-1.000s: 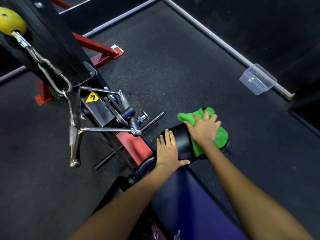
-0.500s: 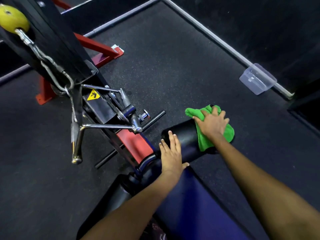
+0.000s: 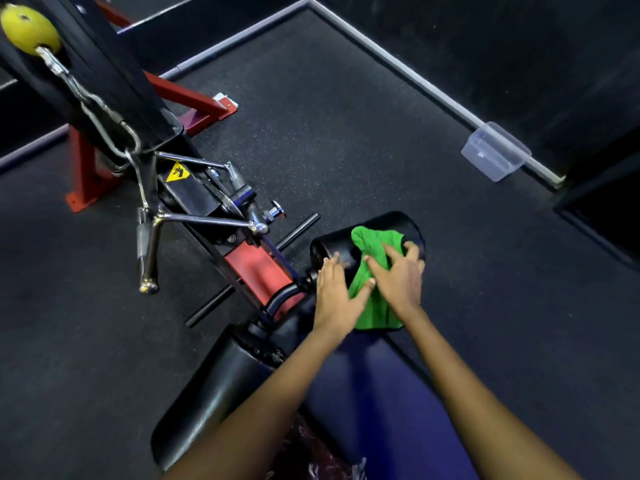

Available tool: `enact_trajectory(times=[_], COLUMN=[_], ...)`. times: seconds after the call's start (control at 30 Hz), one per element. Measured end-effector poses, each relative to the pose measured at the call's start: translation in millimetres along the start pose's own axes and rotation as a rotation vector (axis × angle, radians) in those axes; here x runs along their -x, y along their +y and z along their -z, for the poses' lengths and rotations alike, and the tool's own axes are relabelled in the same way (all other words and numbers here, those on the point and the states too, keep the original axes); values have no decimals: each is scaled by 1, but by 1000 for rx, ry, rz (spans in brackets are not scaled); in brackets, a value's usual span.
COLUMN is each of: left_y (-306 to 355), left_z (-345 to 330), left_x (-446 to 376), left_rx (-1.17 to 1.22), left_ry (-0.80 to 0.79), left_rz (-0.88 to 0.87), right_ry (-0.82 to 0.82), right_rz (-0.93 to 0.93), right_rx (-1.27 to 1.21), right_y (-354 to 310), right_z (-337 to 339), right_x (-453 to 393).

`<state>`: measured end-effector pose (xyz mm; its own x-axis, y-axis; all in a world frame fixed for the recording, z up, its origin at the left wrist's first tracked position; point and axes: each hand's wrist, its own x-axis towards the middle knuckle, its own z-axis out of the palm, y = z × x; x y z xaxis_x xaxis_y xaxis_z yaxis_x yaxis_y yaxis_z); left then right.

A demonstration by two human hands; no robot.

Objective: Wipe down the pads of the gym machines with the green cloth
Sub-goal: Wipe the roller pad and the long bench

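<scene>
Since a moment ago the green cloth (image 3: 372, 289) has slid off the far end of the black roller pad (image 3: 377, 233) and back toward the person, so it now drapes over the pad's top and near side, its lower edge hanging down to the blue seat pad (image 3: 381, 393). On top of it lies the right hand (image 3: 398, 275), its grip spread, fingers splayed and pressing the cloth flat against the pad rather than pinching it. Just beside that grip, on its inner side, the left hand (image 3: 334, 289) has closed in from its earlier place nearer the frame; its fingers are straight, resting on bare pad (the fingertips are blurred, so I cannot tell how firmly), with the thumb touching the cloth's edge. By my reading, the wipe is working back along the roller, and its inner end under the left hand still needs a pass. Beyond the left hand runs the machine's red frame (image 3: 259, 268) with a chrome cable handle (image 3: 149, 251) hanging off it. Well away past the right grip, a clear plastic tub (image 3: 493, 154) sits on the rubber floor (image 3: 346, 116).
</scene>
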<state>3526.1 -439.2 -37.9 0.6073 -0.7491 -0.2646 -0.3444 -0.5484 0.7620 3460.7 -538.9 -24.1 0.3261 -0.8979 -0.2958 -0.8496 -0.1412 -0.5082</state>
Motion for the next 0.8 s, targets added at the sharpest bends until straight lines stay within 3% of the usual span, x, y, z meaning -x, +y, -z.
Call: enact_trajectory(times=[0.1, 0.23, 0.3, 0.37, 0.43, 0.53, 0.6, 0.8], left_y=[0, -12, -20, -32, -41, -47, -54, -106], left_z=[11, 26, 31, 33, 33, 28, 20, -2], left_x=[9, 40, 58, 73, 83, 101, 109, 144], left_rx=[462, 923, 1008, 999, 1015, 1062, 1004, 467], left_ry=[95, -239, -308, -270, -242, -208, -167, 37], left_rz=[220, 469, 504, 517, 527, 549, 568, 617], right_ry=[-32, -84, -51, 6, -48, -528, -727, -445], right_rz=[0, -15, -6, -93, -306, -482, -489, -297], right_rx=[-153, -300, -377, -486, -606, -927, -972, -644], right_y=[-1, -2, 3, 14, 29, 51, 65, 92], right_z=[-10, -25, -28, -26, -23, -17, -18, -52], right_x=[36, 76, 90, 101, 106, 124, 137, 158])
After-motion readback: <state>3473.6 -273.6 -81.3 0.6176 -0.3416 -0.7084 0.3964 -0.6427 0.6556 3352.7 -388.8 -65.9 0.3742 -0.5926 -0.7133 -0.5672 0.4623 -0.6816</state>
